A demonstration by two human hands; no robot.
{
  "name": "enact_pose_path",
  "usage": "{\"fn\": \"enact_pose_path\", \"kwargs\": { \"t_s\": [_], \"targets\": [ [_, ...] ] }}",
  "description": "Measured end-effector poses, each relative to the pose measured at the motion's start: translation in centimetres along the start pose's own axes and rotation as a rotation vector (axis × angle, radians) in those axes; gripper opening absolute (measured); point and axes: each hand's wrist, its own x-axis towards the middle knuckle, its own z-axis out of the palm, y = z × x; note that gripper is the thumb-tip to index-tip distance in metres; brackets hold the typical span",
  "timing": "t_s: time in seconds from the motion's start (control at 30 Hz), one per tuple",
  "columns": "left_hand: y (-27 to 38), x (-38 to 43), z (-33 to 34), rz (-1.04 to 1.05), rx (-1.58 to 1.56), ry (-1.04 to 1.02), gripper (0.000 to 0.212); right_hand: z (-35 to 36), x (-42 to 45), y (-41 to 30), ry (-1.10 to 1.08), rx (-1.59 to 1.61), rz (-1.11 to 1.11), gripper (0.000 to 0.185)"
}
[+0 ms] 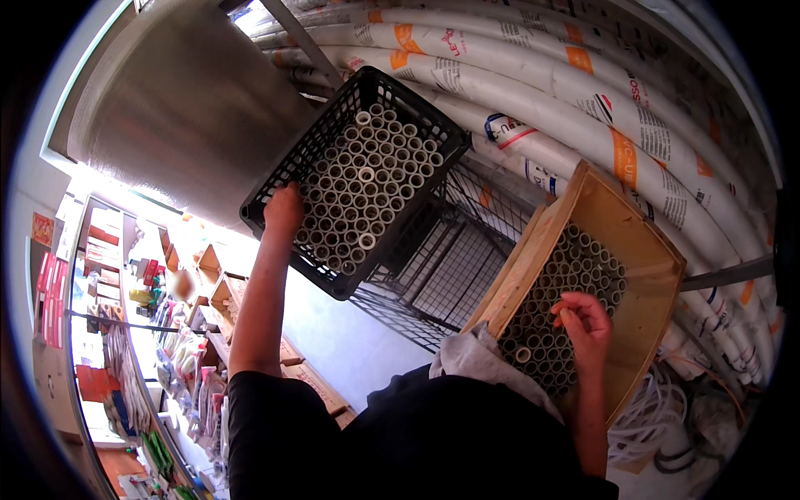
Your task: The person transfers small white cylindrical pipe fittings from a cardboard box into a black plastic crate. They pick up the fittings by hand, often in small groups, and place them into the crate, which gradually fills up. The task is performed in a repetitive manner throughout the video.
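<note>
A black plastic crate (406, 106) stands ahead of me, packed with short, pale ring-ended tubes (369, 175) standing on end. My left hand (284, 209) is at the crate's left side, by the outermost tubes, its fingers curled. Its fingertips are hidden, so whether it holds a tube or the crate wall cannot be seen. To the right, an open cardboard box (644, 250) contains more upright tubes (544, 340). Over these tubes is my right hand (584, 322), its thumb and fingers bent close together. No tube shows clearly between them.
A wire-mesh cart (450, 269) stands beneath and beside the crate. Long white pipes (531, 81) are stacked behind. A grey cloth (475, 359) hangs over the box's near edge. Coiled white tubing (650, 412) lies at right; shelves of goods (187, 337) line the left.
</note>
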Motion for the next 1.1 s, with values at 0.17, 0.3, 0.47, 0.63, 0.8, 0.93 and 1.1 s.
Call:
{"fn": "enact_pose_path", "kwargs": {
  "t_s": [0.17,0.3,0.47,0.63,0.8,0.93,1.1],
  "targets": [
    [-3.7,1.8,4.1,0.111,-0.31,-0.189,0.038,0.4,0.2,-0.2,0.003,-0.01,0.008,0.021],
    [-3.7,2.0,4.2,0.125,-0.261,-0.167,0.04,-0.4,0.2,-0.4,0.007,-0.026,0.034,0.025],
    [4.4,-3.8,-1.6,0.326,-0.328,0.16,0.044,-0.9,0.6,0.4,0.036,-0.062,0.052,0.028],
    [16.0,-13.0,-7.2,0.783,-0.839,0.092,0.028,-1.8,0.6,1.4,0.052,-0.086,0.085,0.03],
    [21.4,-20.4,-7.7,1.362,-1.042,-0.31,0.022,-1.2,0.8,1.4,0.014,-0.215,0.146,0.028],
    [22.2,-22.5,-5.5,1.378,-1.042,-0.509,0.019,-0.9,0.8,2.2,-0.098,-0.416,0.14,0.021],
    [22.3,-22.8,-4.8,1.303,-1.099,-0.564,0.016,-0.7,0.5,4.1,-0.347,-0.851,0.058,0.02]
  ]
}}
